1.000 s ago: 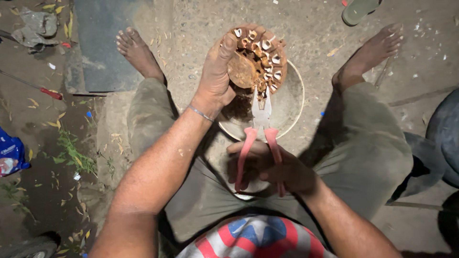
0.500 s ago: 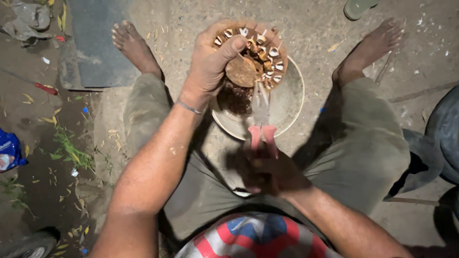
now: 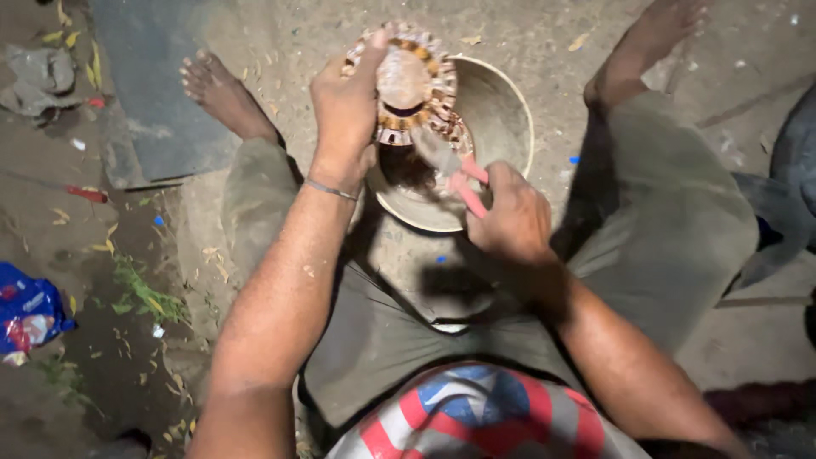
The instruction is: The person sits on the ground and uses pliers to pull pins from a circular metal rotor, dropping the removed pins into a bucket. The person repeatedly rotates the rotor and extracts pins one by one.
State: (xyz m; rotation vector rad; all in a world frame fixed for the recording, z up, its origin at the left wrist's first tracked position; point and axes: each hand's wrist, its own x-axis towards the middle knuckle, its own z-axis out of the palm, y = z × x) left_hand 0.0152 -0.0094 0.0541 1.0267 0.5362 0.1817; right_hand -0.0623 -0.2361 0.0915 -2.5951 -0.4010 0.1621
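Gripping: left hand (image 3: 344, 106) clasps rusty round copper-wound motor stator (image 3: 414, 85); heavy, rigid; hold rim.
Tool: right hand (image 3: 512, 217) clenches red-handled pliers (image 3: 455, 166).

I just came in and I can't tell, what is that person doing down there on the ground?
A person sits on the ground with bare feet apart and a round bowl between them. The left hand holds a round rusty metal part with copper wire over the bowl. The right hand grips pliers with red handles, and their tips are at the lower edge of the part. The picture is blurry, so I can't tell just what the pliers are gripping.
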